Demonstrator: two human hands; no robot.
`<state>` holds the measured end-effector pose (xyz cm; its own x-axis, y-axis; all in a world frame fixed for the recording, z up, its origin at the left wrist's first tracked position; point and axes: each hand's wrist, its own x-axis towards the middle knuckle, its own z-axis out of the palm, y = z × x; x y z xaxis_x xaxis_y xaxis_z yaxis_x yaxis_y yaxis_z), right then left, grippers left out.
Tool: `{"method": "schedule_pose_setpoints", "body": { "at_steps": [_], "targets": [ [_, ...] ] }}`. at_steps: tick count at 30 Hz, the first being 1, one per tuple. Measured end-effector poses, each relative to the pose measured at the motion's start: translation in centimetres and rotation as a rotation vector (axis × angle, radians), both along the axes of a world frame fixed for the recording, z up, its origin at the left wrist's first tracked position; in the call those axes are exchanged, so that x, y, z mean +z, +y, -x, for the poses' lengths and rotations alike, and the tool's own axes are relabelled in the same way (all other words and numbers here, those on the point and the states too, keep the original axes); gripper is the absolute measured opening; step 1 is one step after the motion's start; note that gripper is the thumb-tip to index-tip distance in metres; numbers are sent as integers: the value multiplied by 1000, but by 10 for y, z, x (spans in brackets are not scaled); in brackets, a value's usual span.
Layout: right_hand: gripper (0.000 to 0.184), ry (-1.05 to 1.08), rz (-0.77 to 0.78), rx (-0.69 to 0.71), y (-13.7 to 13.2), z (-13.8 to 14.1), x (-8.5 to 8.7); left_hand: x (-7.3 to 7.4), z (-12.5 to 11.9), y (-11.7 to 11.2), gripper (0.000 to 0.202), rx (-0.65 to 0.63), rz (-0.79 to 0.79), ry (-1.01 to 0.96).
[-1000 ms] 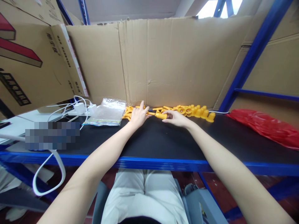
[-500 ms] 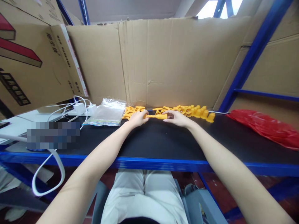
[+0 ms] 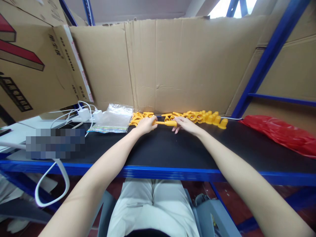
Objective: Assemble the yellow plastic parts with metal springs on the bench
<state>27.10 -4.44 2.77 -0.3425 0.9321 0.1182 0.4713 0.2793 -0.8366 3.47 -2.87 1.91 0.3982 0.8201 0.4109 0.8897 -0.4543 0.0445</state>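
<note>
A yellow plastic piece with a thin threaded shaft and a thicker ribbed end lies level between my hands, just above the black tabletop. My left hand is closed around its left end, which the fingers mostly hide. At the right, my right hand grips the ribbed end between thumb and fingers, with some lower fingers hanging loose. Behind my left hand is a heap of yellow forked parts. More yellow parts and a row of yellow flanged cups stand behind my right hand.
Clear zip bags lie left of the heap, near white chargers and cables. A red plastic bag rests at the right. Cardboard walls the back, and a blue rail edges the table's front.
My right hand has turned on the ribbed end: its fingers now lie over the top, with others lower down. My left hand and the yellow piece stay nearly in place.
</note>
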Motion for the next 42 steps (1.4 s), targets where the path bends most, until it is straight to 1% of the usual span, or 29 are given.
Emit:
{"method": "schedule_pose_setpoints", "body": {
  "at_steps": [3,6,8,10,14,17,24,28,30,32,34,37,40,42],
  "targets": [
    [40,8,66,50,-3,-4,2,0,0,-1,30,-3,-8,10],
    [44,28,81,111,-4,-9,3,2,-1,-2,29,3,-9,2],
    [41,44,84,125,-3,-10,3,3,-1,-3,30,7,-16,-9],
    [39,53,100,124,-1,-10,2,2,-1,-3,30,11,-26,-14],
    [45,63,116,109,3,-9,0,0,-1,-1,31,13,-29,-14],
    [46,82,122,107,5,-10,-2,-1,-1,-1,30,10,-23,-20],
    [39,158,111,95,5,-8,-2,1,-1,-1,29,-12,-11,-72],
    [33,240,103,103,3,-7,-1,0,0,4,28,-48,64,-122],
    [34,240,101,99,2,-7,0,0,0,5,27,-58,91,-125],
    [32,213,98,98,1,-7,1,0,0,4,28,-53,77,-110],
    [35,171,107,92,1,-7,1,1,0,1,28,-32,46,-85],
    [44,128,140,61,1,-6,1,3,-1,-3,28,-3,19,-58],
    [56,136,183,7,0,-1,0,4,-3,-5,28,11,-5,-61],
    [60,146,195,-22,-2,1,1,5,-4,-6,28,19,-19,-66]
  ]
}}
